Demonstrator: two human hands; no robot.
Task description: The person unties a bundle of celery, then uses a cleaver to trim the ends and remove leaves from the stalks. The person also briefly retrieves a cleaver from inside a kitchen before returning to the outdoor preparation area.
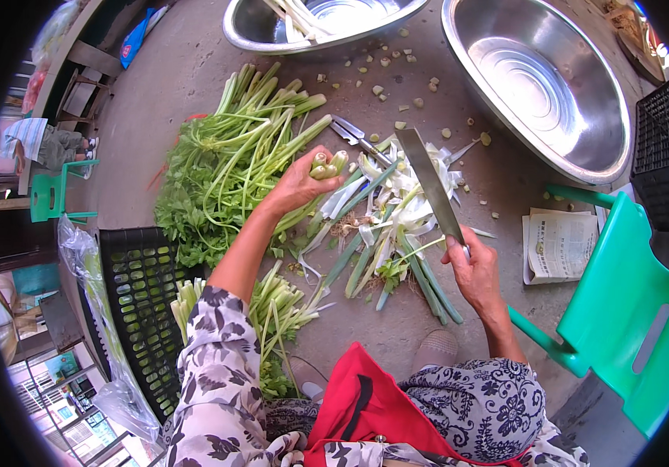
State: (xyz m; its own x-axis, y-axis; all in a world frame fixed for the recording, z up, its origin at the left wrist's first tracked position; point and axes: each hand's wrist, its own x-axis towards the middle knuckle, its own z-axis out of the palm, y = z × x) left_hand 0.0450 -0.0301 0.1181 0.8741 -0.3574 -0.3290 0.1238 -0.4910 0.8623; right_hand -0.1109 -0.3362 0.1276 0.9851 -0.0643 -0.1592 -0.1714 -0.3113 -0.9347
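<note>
My left hand (301, 183) grips several celery stalks (328, 166) near their pale butt ends, which face up and to the right. In my right hand (473, 265) is the handle of a long flat-bladed knife (430, 182), its blade slanting up and away to the left. Beneath and between my hands lies a heap of leek or scallion trimmings (396, 198), white skins and green leaves mixed. A large pile of leafy celery (223, 169) spreads on the floor left of my left hand. More celery (279, 309) lies near my left forearm.
Two steel basins stand ahead, one (334, 42) holding white stalks, the other (536, 87) at right. A peeler-like metal tool (361, 137) lies by the trimmings. A black crate (144, 315), green plastic chair (626, 292) and newspaper (562, 245) flank me. Someone sits (42, 143) far left.
</note>
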